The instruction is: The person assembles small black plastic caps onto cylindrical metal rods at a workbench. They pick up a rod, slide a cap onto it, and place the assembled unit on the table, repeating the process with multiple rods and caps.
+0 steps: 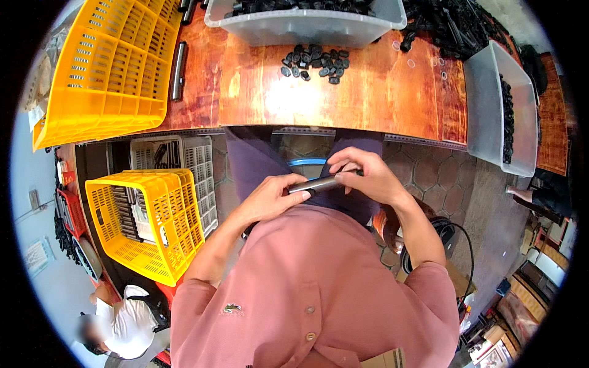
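A dark grey tube (pixel 320 184) lies level between my hands, above my lap and in front of the table's near edge. My left hand (pixel 270 197) is closed around its left end, with the thumb along the near side. The fingers of my right hand (pixel 370 176) are bent and pinched at the tube's right end. Whether they also hold a small part there is hidden. Beyond my hands, a loose pile of small black oval parts (pixel 315 60) lies on the wooden table (pixel 368 92).
A clear bin (pixel 307 27) of black parts stands at the back; another (pixel 485 104) is on the right. A yellow crate (pixel 110 80) and a dark tube (pixel 178 70) are left. Lower left, another yellow crate (pixel 178 214) holds tubes. A person (pixel 132 322) sits beyond.
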`<state>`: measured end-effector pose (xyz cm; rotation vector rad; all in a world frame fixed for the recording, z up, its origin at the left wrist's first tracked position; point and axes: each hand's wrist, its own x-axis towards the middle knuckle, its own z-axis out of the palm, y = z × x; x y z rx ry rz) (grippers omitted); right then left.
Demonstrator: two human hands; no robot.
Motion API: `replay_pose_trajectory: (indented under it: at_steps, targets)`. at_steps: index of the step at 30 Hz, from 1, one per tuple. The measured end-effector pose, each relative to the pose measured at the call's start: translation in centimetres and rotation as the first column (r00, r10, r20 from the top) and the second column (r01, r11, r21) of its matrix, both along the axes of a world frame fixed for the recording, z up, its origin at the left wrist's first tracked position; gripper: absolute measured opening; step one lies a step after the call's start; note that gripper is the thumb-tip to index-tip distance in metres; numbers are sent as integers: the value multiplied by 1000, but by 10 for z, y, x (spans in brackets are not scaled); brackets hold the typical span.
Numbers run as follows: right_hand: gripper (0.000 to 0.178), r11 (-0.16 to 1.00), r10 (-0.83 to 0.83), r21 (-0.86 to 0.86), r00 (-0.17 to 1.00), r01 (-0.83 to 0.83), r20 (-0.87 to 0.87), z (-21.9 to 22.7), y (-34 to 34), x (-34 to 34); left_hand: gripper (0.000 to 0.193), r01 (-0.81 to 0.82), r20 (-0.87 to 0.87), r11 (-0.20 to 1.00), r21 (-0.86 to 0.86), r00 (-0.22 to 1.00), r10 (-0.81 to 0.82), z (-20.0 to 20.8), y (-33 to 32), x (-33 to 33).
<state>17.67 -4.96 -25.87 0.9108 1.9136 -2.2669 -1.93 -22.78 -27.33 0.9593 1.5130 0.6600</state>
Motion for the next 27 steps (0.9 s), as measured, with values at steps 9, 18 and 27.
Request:
replay_pose_trajectory:
  at_steps: [9,18,27]
  targets:
    - [32,854,-520,-144,817,499,-251,40,-16,-21,41,-113,464,993,14,881,94,17,25,23]
    - [30,658,-306,623,906,423,-291,39,-39,-25,40,-494,268,824,277,863,428,14,43,29]
    - [24,604,-360,632,874,486,-328,35,-40,-32,46,-407,244,872,271,905,347,34,43,26]
